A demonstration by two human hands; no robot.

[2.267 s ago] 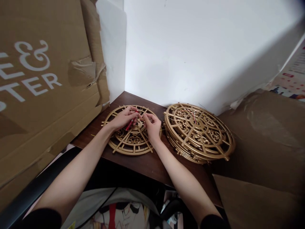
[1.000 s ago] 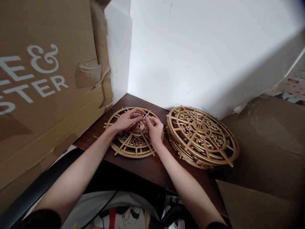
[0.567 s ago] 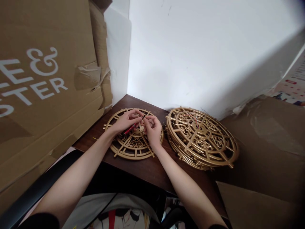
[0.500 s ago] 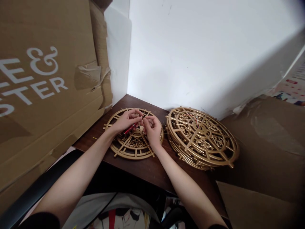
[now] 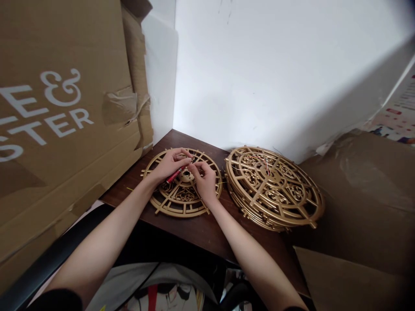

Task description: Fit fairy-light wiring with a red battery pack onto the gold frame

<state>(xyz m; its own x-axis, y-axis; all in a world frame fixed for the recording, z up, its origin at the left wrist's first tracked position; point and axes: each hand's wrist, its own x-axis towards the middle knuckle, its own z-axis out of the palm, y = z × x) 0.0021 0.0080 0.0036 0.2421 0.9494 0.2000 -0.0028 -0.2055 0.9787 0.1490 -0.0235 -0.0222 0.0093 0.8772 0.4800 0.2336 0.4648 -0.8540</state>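
A round gold openwork frame (image 5: 184,212) lies flat on the dark wooden table. Above its upper middle, my left hand (image 5: 172,165) is closed on a slim red tool (image 5: 175,175), which slants down to the left under the palm. My right hand (image 5: 205,179) is beside it, thumb and forefinger pinched together close to the left fingertips. Whatever lies between those fingers is too small to make out. The frame's hub (image 5: 186,174), with a dark hole, shows between my hands.
Right of the frame stands a stack of similar gold frames (image 5: 275,190) with thin wires on top. A large cardboard box (image 5: 65,172) borders the table (image 5: 181,228) on the left. More cardboard (image 5: 363,194) is at the right, and a white wall (image 5: 243,77) rises behind.
My right hand has shifted slightly left and down, its fingers now pinched lower by the left fingertips. More of the frame's hub shows between my hands.
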